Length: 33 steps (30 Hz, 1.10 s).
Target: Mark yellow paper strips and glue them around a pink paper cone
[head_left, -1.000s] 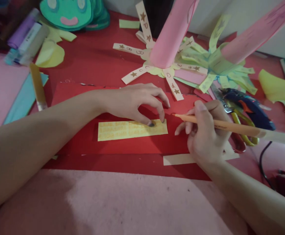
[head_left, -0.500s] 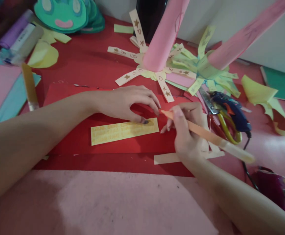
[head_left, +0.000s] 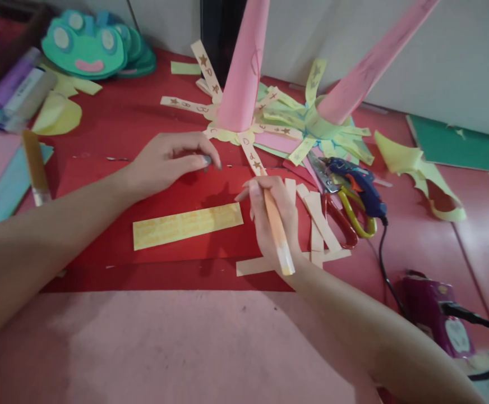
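Observation:
A yellow paper strip (head_left: 188, 226) lies on a red sheet (head_left: 114, 196), its surface coloured with orange-yellow marks. My right hand (head_left: 276, 216) grips an orange marker (head_left: 275, 219), tip up and away from the strip, close to a lettered paper strip (head_left: 251, 154). Above and left of the yellow strip hovers my left hand (head_left: 173, 163), fingers loosely curved and apart, holding nothing. Beside my right hand, several pale strips (head_left: 322, 221) overlap one another.
Two pink paper cones (head_left: 242, 73) stand at the back amid lettered strips. Scissors (head_left: 345, 224) and a blue glue gun (head_left: 354, 179) lie at right, its cord running near a purple box (head_left: 432, 308). Green frog cutouts (head_left: 87, 50) and markers (head_left: 19, 84) are at back left.
My left hand has lifted off the yellow strip and moved up and left. My right hand has tilted the marker more upright, away from the strip. The view has shifted right.

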Each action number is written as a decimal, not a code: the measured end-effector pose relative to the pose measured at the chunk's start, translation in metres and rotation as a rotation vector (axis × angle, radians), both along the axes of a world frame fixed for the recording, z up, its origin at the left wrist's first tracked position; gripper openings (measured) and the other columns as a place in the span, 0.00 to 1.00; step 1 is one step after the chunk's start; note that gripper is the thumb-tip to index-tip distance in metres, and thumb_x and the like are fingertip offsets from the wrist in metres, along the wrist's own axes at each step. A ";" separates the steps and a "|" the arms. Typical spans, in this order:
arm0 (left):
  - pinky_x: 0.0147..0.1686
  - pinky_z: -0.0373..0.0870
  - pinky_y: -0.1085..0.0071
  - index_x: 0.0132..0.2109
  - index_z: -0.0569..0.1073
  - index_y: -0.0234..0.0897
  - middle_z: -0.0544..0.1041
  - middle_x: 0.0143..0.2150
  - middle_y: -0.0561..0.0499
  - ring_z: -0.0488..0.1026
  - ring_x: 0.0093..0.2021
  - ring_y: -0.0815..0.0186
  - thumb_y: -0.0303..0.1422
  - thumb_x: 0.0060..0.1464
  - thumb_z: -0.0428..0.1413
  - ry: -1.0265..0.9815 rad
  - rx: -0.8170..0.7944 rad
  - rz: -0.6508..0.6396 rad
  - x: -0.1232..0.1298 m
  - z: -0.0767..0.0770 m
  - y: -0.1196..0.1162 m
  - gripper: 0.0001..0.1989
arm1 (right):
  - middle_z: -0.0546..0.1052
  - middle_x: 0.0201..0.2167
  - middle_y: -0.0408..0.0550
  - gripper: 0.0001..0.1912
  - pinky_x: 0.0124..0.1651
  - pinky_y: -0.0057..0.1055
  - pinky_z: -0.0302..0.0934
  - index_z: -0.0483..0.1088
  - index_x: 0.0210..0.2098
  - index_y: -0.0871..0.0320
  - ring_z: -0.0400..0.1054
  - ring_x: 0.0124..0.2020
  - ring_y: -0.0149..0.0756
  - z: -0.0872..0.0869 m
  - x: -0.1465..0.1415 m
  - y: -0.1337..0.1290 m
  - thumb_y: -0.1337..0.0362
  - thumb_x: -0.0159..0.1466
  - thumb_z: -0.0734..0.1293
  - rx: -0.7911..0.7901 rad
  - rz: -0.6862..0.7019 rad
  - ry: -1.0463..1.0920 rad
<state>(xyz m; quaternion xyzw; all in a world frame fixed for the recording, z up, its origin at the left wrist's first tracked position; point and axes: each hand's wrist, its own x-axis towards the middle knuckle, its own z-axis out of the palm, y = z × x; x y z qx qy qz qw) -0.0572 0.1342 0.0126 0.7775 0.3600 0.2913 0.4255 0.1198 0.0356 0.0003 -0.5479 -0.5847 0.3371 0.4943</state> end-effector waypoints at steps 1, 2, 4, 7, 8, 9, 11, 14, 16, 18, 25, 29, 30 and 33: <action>0.33 0.62 0.75 0.32 0.72 0.38 0.72 0.30 0.54 0.67 0.31 0.73 0.28 0.51 0.48 -0.013 -0.013 0.046 0.000 -0.001 0.000 0.08 | 0.70 0.27 0.42 0.08 0.30 0.26 0.62 0.63 0.32 0.56 0.66 0.28 0.27 0.001 0.000 0.000 0.61 0.65 0.57 -0.007 0.007 -0.022; 0.31 0.61 0.75 0.31 0.72 0.39 0.71 0.28 0.55 0.65 0.28 0.73 0.28 0.52 0.48 -0.040 -0.012 0.066 -0.001 -0.002 0.001 0.08 | 0.71 0.27 0.42 0.08 0.31 0.26 0.62 0.63 0.32 0.56 0.66 0.28 0.27 0.003 0.000 -0.001 0.61 0.65 0.57 -0.010 0.006 -0.045; 0.28 0.60 0.74 0.30 0.72 0.40 0.69 0.26 0.56 0.63 0.26 0.74 0.29 0.53 0.48 -0.072 -0.012 0.076 -0.001 -0.004 0.001 0.09 | 0.71 0.27 0.42 0.08 0.30 0.26 0.61 0.64 0.33 0.56 0.65 0.27 0.27 0.003 0.000 -0.001 0.61 0.65 0.57 -0.013 -0.009 -0.086; 0.26 0.59 0.74 0.27 0.72 0.40 0.67 0.23 0.56 0.62 0.24 0.74 0.31 0.53 0.48 -0.033 -0.024 0.084 0.000 -0.002 0.001 0.11 | 0.71 0.27 0.41 0.09 0.30 0.26 0.60 0.63 0.33 0.55 0.64 0.27 0.27 -0.001 -0.002 -0.001 0.60 0.65 0.56 0.021 -0.035 -0.150; 0.25 0.59 0.74 0.26 0.71 0.40 0.67 0.22 0.56 0.62 0.24 0.74 0.32 0.53 0.47 -0.018 -0.031 0.089 0.001 -0.002 0.000 0.11 | 0.70 0.27 0.41 0.10 0.32 0.27 0.60 0.63 0.32 0.54 0.65 0.29 0.28 -0.004 -0.003 -0.001 0.59 0.65 0.55 0.046 -0.047 -0.180; 0.24 0.58 0.74 0.26 0.71 0.40 0.67 0.22 0.56 0.62 0.23 0.74 0.32 0.53 0.47 -0.002 -0.042 0.089 0.001 -0.001 0.000 0.12 | 0.70 0.27 0.42 0.10 0.32 0.27 0.60 0.63 0.32 0.54 0.65 0.29 0.28 -0.007 -0.004 0.000 0.59 0.65 0.55 0.072 -0.052 -0.210; 0.23 0.59 0.75 0.25 0.71 0.40 0.67 0.21 0.56 0.62 0.22 0.74 0.34 0.53 0.46 0.039 -0.016 0.099 0.001 0.000 0.000 0.13 | 0.69 0.26 0.42 0.11 0.32 0.27 0.59 0.63 0.32 0.54 0.65 0.28 0.29 -0.012 -0.004 0.001 0.57 0.65 0.55 0.091 -0.094 -0.249; 0.26 0.60 0.75 0.29 0.71 0.40 0.68 0.21 0.57 0.62 0.23 0.74 0.38 0.55 0.43 0.215 0.192 0.061 0.001 0.000 -0.002 0.15 | 0.68 0.26 0.43 0.11 0.30 0.28 0.58 0.62 0.32 0.53 0.63 0.27 0.30 -0.017 -0.004 0.001 0.57 0.65 0.53 0.092 -0.104 -0.270; 0.30 0.60 0.72 0.28 0.71 0.38 0.71 0.24 0.55 0.65 0.27 0.71 0.36 0.53 0.44 0.267 0.271 0.082 0.002 -0.001 -0.005 0.13 | 0.66 0.24 0.42 0.10 0.28 0.27 0.56 0.61 0.32 0.53 0.61 0.25 0.29 -0.019 -0.004 0.001 0.57 0.65 0.53 0.120 -0.110 -0.287; 0.31 0.58 0.70 0.25 0.69 0.38 0.72 0.26 0.52 0.66 0.29 0.68 0.35 0.51 0.46 0.328 0.331 0.054 0.004 -0.002 -0.009 0.11 | 0.66 0.24 0.41 0.09 0.27 0.27 0.55 0.60 0.32 0.53 0.59 0.23 0.28 -0.019 -0.004 0.000 0.58 0.64 0.53 0.123 -0.074 -0.297; 0.27 0.51 0.71 0.27 0.66 0.38 0.70 0.26 0.51 0.64 0.29 0.66 0.35 0.53 0.44 0.558 0.471 0.044 0.009 -0.003 -0.014 0.11 | 0.65 0.21 0.41 0.10 0.29 0.28 0.55 0.62 0.29 0.55 0.59 0.22 0.28 -0.010 -0.004 0.003 0.56 0.61 0.59 0.085 -0.042 -0.265; 0.27 0.52 0.71 0.28 0.67 0.37 0.71 0.27 0.50 0.64 0.29 0.66 0.36 0.54 0.43 0.580 0.469 0.020 0.007 -0.002 -0.013 0.12 | 0.67 0.19 0.40 0.10 0.27 0.28 0.58 0.64 0.31 0.55 0.61 0.19 0.28 -0.006 0.001 0.002 0.55 0.60 0.60 0.036 0.055 -0.174; 0.27 0.52 0.71 0.29 0.67 0.37 0.71 0.27 0.51 0.64 0.29 0.67 0.36 0.54 0.43 0.581 0.465 0.014 0.007 -0.002 -0.013 0.12 | 0.67 0.19 0.39 0.10 0.26 0.28 0.58 0.63 0.32 0.55 0.61 0.18 0.28 -0.006 0.002 0.002 0.55 0.60 0.60 0.026 0.074 -0.153; 0.28 0.52 0.71 0.29 0.67 0.38 0.72 0.28 0.51 0.64 0.30 0.67 0.35 0.54 0.43 0.577 0.452 0.003 0.006 -0.003 -0.013 0.12 | 0.68 0.20 0.40 0.09 0.25 0.27 0.58 0.64 0.31 0.55 0.62 0.18 0.28 -0.007 0.004 0.001 0.56 0.58 0.63 -0.024 0.114 -0.095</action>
